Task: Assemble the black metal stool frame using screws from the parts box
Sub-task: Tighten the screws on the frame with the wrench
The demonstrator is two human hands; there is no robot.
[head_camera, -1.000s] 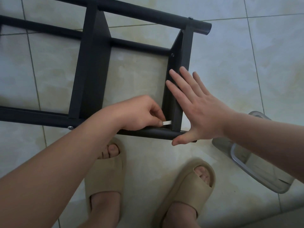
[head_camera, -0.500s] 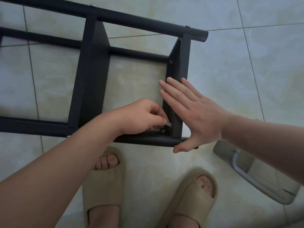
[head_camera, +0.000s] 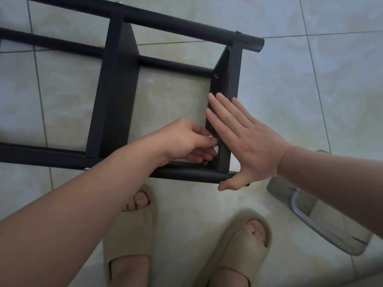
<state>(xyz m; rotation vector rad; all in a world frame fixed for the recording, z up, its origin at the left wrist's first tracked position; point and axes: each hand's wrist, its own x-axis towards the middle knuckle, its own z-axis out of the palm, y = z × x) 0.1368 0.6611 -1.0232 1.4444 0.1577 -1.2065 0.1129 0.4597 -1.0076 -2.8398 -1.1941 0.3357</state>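
Note:
The black metal stool frame (head_camera: 116, 96) lies on its side on the tiled floor, its tubes running left to right. My right hand (head_camera: 246, 141) lies flat with straight fingers against the right crossbar (head_camera: 230, 79), thumb under the near tube (head_camera: 186, 175). My left hand (head_camera: 186, 139) pinches a small pale piece (head_camera: 216, 149) at the inner face of that crossbar, just above a screw head (head_camera: 205, 163) in the corner. What the pale piece is I cannot tell.
A clear plastic parts box (head_camera: 323, 216) sits on the floor at the right, partly behind my right forearm. My feet in beige slippers (head_camera: 128, 230) stand just below the frame. Another screw head (head_camera: 216, 76) shows higher on the crossbar.
My left hand has shifted slightly up along the crossbar with the pale piece, its fingers reworked. The right hand stays flat on the bar. The view has drifted downward.

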